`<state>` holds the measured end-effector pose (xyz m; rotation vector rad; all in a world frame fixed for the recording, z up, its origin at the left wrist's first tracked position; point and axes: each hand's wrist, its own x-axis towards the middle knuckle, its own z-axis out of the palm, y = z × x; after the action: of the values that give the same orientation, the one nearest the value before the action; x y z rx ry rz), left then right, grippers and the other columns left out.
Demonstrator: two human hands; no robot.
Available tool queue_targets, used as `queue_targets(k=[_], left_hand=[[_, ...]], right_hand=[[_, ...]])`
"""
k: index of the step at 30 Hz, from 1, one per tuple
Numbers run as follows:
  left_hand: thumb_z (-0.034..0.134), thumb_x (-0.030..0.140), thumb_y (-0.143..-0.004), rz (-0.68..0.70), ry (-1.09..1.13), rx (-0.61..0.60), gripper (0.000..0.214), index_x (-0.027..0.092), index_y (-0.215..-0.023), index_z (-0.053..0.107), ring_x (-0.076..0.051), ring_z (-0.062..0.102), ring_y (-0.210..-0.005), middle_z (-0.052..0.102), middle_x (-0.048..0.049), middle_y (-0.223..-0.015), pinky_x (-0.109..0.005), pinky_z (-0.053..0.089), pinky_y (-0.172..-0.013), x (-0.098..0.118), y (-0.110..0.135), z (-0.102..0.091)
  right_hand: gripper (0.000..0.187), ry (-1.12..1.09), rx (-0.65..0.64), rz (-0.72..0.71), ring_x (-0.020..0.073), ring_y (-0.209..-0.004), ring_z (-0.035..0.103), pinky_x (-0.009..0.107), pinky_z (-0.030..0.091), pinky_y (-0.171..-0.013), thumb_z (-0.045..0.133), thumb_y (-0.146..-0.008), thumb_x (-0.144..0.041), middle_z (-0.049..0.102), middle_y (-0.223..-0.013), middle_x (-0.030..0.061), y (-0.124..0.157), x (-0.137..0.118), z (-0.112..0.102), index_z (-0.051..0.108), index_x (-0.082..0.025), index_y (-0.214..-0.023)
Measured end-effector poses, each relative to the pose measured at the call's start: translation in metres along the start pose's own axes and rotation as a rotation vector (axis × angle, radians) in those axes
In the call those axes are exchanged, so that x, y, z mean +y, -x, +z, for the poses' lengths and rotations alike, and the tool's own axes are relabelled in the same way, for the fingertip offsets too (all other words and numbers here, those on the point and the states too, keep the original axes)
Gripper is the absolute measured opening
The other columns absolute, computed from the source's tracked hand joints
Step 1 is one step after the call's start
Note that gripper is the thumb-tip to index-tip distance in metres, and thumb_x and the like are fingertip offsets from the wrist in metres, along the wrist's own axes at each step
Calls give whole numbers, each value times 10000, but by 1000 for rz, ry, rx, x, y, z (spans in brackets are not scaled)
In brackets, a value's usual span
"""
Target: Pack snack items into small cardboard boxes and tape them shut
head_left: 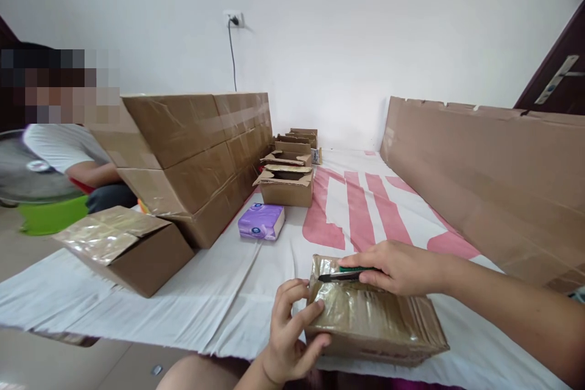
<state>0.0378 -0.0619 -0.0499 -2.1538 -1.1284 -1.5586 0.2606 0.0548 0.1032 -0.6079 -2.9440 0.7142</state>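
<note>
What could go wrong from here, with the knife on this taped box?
1. The utility knife in the right hand points its blade toward the left hand, whose fingers grip the near corner of the taped cardboard box close by. A slip on the slick surface could cut them.
2. The left hand steadies only that corner, so the box might twist under the blade.
3. The contents are hidden; a deep cut may damage them.

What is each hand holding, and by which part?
The right hand holds a green-handled cutter by its handle, blade over the taped box. The left hand grips that box at its near left edge.
</note>
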Motion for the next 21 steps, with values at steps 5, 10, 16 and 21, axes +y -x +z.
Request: queue_targets(k=[5,10,16,21], left_hand=[[565,332,-819,14,-22,3,289,193,-1072,580,-288,517,-1022,503,-101,-1029,-458,498,-808,-4,-1,3],[578,310,-797,17,-27,-3,289,184,-1057,590,-291,519,-1018,499,-101,-1026,-455,499,-813,-5,-2,4],[598,280,-774,7,-42,-17,285,198,-1047,590,-282,528,-1009,520,-97,-1025,-440,499,-815,-5,-5,4],[609,264,-758,6,-31,-31,290,191,-1039,601,-279,534,-999,527,-100,-1028,-436,496,-821,-5,-5,3]], right_hand=[[388,142,-16,44,186,-659,643,254,398,-572,559,-807,-220,714,-754,-1,12,-5,-7,672,-350,-1155],[372,229,-29,136,189,-597,619,263,354,-533,565,-776,-196,679,-670,1,40,-11,-17,705,-341,-1089],[293,277,77,258,214,-582,599,304,386,-576,576,-772,-245,625,-590,9,79,-3,-18,729,-337,-1004],[188,282,338,389,193,-513,588,297,393,-509,666,-705,-393,615,-566,-1,114,9,-13,750,-323,-857]])
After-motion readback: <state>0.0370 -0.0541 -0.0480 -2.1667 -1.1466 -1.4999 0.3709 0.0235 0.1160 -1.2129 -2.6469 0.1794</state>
